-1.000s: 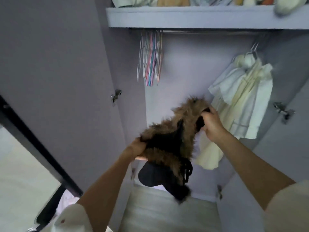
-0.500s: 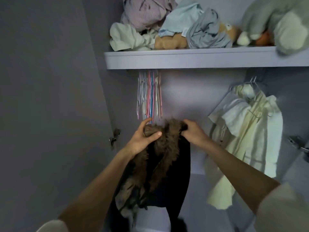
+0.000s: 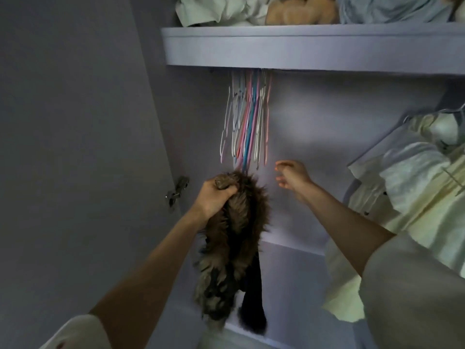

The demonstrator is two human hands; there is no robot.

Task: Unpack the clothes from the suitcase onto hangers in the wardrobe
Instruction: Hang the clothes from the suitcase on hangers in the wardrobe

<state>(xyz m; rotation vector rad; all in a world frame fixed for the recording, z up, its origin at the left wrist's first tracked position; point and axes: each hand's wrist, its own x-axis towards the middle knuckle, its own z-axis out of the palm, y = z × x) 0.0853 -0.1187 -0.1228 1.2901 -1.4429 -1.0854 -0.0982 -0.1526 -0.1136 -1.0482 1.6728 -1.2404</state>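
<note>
A dark garment with a brown fur trim [image 3: 236, 238] hangs down in front of the open wardrobe. My left hand [image 3: 214, 197] grips it by the top of the fur. Just above it, a bunch of empty pink, blue and white hangers [image 3: 249, 122] hangs from the rail under the shelf. My right hand [image 3: 292, 176] is free, fingers spread and loosely bent, to the right of the hangers' lower ends and not touching them. The suitcase is out of view.
A lilac shelf [image 3: 302, 49] crosses the top, piled with crumpled clothes [image 3: 219, 10] and soft toys. Pale yellow and white garments [image 3: 415, 197] hang on the right. The wardrobe door [image 3: 75, 147] stands open on the left, with a metal hinge [image 3: 177, 190].
My right hand has let go of the fur garment and moved up and right toward the hangers. My left hand alone now holds the garment, which hangs straight down. The view tilted upward, then dropped a little.
</note>
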